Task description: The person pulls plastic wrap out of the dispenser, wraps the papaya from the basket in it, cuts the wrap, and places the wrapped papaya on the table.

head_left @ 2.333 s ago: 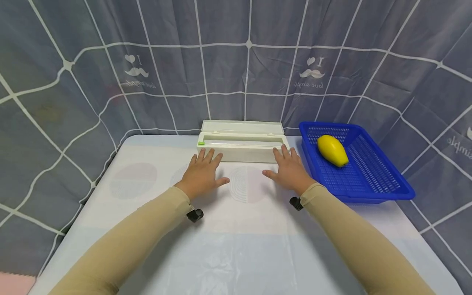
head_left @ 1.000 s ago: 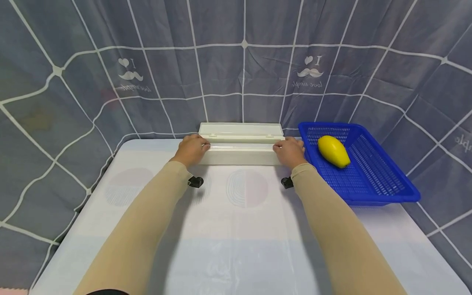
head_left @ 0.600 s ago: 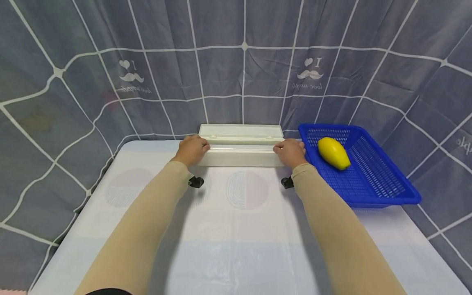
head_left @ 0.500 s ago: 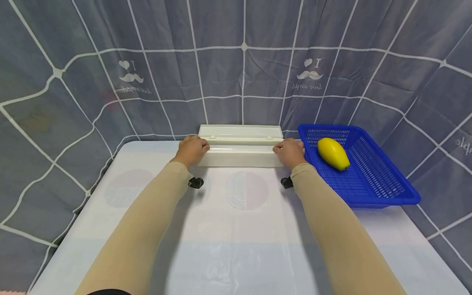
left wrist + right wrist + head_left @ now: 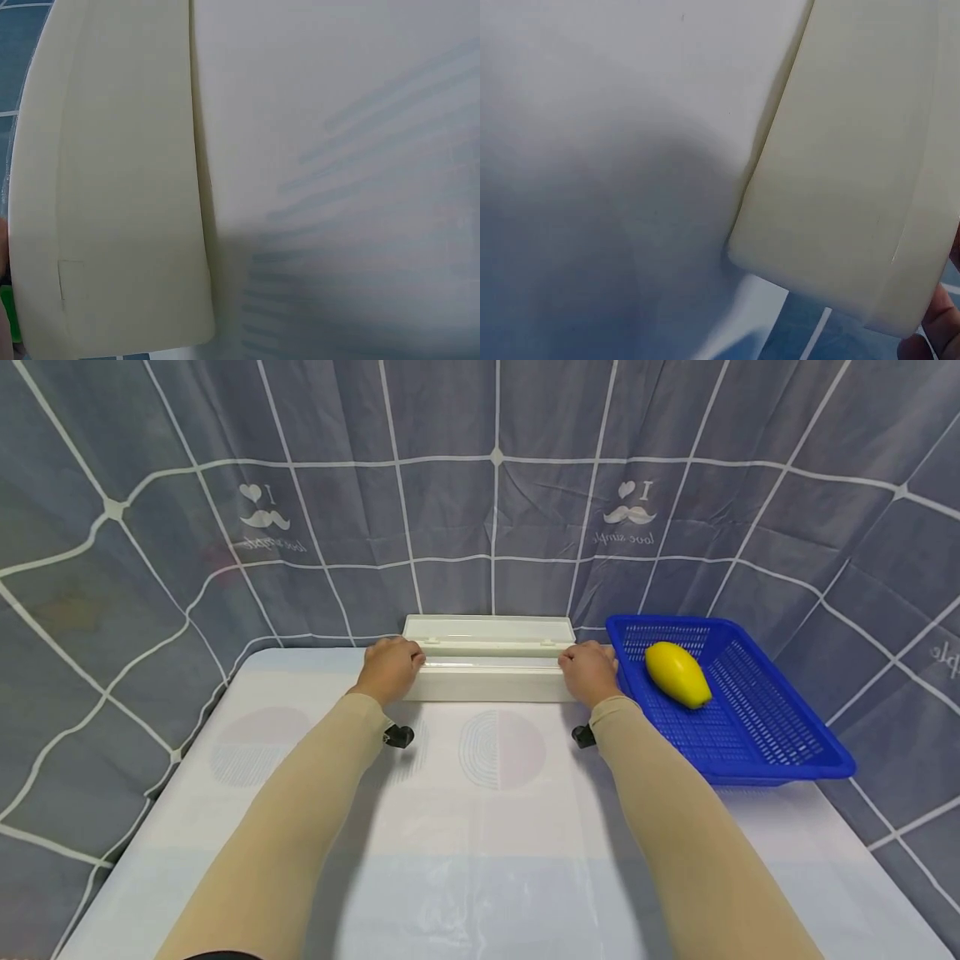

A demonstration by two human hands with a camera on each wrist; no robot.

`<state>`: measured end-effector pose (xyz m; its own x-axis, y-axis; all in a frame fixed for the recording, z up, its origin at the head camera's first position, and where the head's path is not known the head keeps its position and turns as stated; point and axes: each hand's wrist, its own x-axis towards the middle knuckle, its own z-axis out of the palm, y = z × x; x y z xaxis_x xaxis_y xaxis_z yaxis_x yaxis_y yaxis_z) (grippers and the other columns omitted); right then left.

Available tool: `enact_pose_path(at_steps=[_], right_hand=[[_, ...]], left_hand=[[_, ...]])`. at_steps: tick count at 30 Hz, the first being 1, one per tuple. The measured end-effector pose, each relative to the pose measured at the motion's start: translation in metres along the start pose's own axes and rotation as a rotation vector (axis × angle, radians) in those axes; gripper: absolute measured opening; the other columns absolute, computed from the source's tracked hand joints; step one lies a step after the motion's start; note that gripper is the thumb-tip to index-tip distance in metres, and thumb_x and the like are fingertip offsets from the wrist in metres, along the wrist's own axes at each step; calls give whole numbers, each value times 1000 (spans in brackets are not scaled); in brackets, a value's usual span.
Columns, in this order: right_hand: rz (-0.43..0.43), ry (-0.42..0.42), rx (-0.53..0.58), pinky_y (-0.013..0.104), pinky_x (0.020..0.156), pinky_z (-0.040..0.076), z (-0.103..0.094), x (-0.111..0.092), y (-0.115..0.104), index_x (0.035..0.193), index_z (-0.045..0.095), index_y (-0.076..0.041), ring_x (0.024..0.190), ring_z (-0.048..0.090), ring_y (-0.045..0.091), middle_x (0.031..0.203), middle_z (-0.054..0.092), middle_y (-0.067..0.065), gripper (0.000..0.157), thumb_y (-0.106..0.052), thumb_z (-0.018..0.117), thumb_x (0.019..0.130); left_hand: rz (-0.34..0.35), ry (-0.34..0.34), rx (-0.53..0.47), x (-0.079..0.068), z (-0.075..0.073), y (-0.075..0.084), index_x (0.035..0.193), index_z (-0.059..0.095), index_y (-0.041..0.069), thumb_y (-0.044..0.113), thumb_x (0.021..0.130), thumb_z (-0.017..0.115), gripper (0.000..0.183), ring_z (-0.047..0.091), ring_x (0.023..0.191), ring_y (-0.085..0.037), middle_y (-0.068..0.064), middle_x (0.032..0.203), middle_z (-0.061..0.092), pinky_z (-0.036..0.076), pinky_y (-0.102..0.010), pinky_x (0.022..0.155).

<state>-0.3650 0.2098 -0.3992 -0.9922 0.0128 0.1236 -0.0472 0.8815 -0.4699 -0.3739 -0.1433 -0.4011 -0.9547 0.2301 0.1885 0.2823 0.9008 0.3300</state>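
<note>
A long white box with its lid raised, which looks like a cling film dispenser (image 5: 495,687), sits at the table's back edge in the head view. My left hand (image 5: 387,670) grips its left end, fingers curled at the upper edge. At the other end my right hand (image 5: 589,672) holds on in the same way. In the left wrist view, a green slider (image 5: 10,313) shows at the box's edge beside a sliver of finger. Fingertips (image 5: 939,319) curl at the box's corner in the right wrist view. Whether they also pinch film, I cannot tell.
A blue plastic basket (image 5: 750,727) stands to the right, close to my right hand, with a yellow papaya-like fruit (image 5: 677,675) in it. A grey curtain with white lines (image 5: 450,510) hangs behind and beside the table (image 5: 487,877).
From spread fingers before the dispenser, both hands have moved forward and taken hold of its ends. Over the last second they have stayed nearly still; the view has shifted slightly.
</note>
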Motion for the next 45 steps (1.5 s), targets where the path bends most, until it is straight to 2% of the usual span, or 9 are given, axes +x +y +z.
enact_pose_path(at_steps=[8,11,18,23,26,29,33,37,45], right_hand=[[-28,45,0,61,114,31,0,2,1,126,71,-5,133,43,48,133,62,22,35,-27,48,112],[-46,60,-2,63,118,29,0,3,1,125,71,-4,130,47,49,130,65,22,35,-26,48,112],[-50,79,-7,59,121,29,-3,3,0,123,70,-2,126,55,46,129,71,21,34,-24,47,112],[-67,92,5,57,122,32,-7,1,-3,121,69,2,121,62,45,119,75,21,36,-22,44,113],[-75,94,33,55,114,41,-10,0,-4,116,68,3,107,67,41,107,75,20,34,-20,43,113],[-73,86,83,50,95,50,-13,-1,-5,108,67,1,92,64,36,96,71,17,32,-18,43,113],[-58,76,148,40,75,49,-17,-3,-5,101,66,-2,85,59,32,94,69,14,31,-17,42,113],[-34,65,198,35,74,48,-18,-3,-6,106,65,-3,85,59,29,97,69,13,30,-19,41,113],[4,73,241,38,81,51,-23,-2,-10,115,64,0,91,59,30,102,69,15,32,-20,40,114]], left_hand=[[26,44,-11,0,-4,2,114,72,9,27,112,51,28,61,121,-40,-11,109,69,40,-60,109],[25,50,-16,1,-5,1,114,72,9,27,112,50,28,62,117,-38,-10,109,70,39,-59,109],[29,47,-10,2,-9,3,116,71,10,26,112,50,26,66,114,-33,-9,111,71,38,-59,111],[40,42,5,3,-15,6,117,71,10,24,112,51,26,67,117,-32,-9,113,71,38,-58,113],[51,26,4,2,-20,7,118,71,8,23,112,50,26,66,119,-33,-10,114,71,38,-58,114],[59,4,-12,1,-24,6,120,70,7,21,112,50,26,64,120,-32,-11,116,71,36,-58,117],[62,-5,-32,-1,-27,5,122,71,7,21,111,52,25,64,121,-31,-10,117,70,35,-56,118],[64,21,-31,-1,-28,4,121,72,8,22,111,53,25,65,120,-30,-9,118,71,37,-54,115],[99,111,19,-3,-35,7,118,75,9,21,109,57,23,67,118,-37,-11,116,74,43,-57,109]])
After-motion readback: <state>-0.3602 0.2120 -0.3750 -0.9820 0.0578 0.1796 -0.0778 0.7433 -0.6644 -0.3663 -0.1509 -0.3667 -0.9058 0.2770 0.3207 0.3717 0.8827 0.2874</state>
